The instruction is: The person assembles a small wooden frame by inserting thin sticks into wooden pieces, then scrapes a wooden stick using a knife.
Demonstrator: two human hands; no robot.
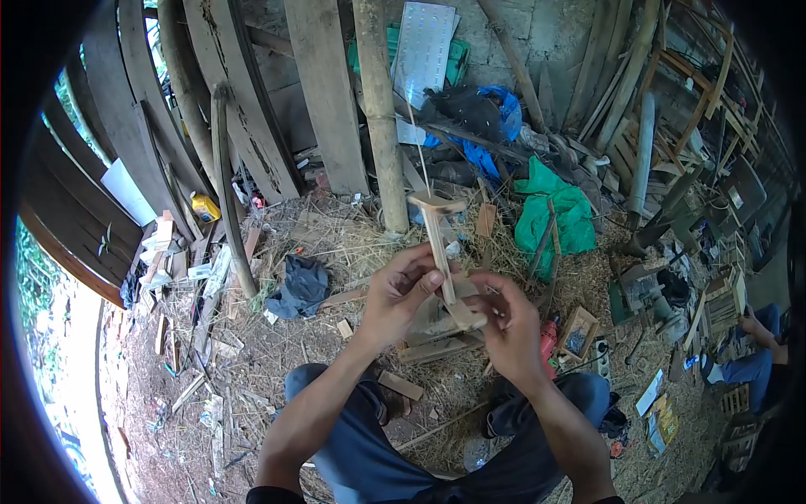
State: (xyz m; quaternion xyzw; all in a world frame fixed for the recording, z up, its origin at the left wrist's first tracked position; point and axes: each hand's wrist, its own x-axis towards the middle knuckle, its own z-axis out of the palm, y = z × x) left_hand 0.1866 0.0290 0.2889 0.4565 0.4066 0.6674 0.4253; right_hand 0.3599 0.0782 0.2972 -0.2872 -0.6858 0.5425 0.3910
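Between my hands stands a small wooden piece [436, 244], a slim upright post with a flat block at each end. A thin pale rod or wire [420, 147] rises from around its top block; whether it is fixed there I cannot tell. My left hand [400, 294] is closed round the middle of the post, thumb across the front. At the lower block, my right hand [506, 323] pinches the piece from the right, its fingertips partly hidden. Just below lie wooden boards [438, 348] on the ground between my knees.
Wood scraps and straw cover the ground. A red power tool [548, 340] and a small wooden box [578, 331] lie right of my hands. Further off are a green plastic bag [554, 210], a black bag [300, 287] and a bamboo post [382, 118]. Another person [751, 361] sits at far right.
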